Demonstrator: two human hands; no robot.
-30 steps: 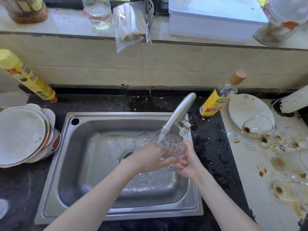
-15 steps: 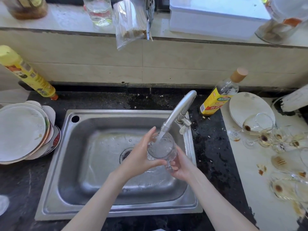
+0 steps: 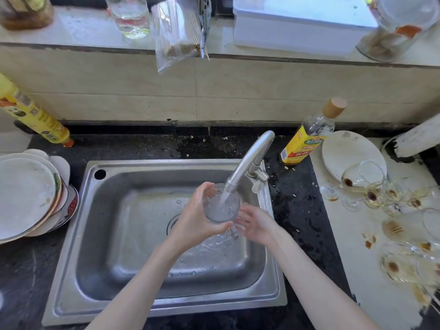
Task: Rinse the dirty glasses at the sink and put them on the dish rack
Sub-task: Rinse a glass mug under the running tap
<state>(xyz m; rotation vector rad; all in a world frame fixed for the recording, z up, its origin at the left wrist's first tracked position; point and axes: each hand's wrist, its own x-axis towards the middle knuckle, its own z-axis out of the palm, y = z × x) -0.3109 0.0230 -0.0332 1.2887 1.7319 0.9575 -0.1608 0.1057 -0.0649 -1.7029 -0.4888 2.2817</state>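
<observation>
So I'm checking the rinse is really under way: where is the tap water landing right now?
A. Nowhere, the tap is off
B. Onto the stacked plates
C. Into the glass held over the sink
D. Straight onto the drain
C: the stream from the faucet falls into the glass that the left hand grips over the sink.

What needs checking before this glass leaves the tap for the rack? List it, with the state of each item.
1. Grip: left hand wraps round the glass: ok.
2. Right hand beside the glass, fingers relaxed, contact unclear: cannot tell.
3. Water from the tap runs into the glass: ok.
4. Glass emptied before moving: not ok, it holds water.
5. Dish rack located: cannot tell, none in view.
6. Dirty glasses on the right counter waiting: ok.
</observation>
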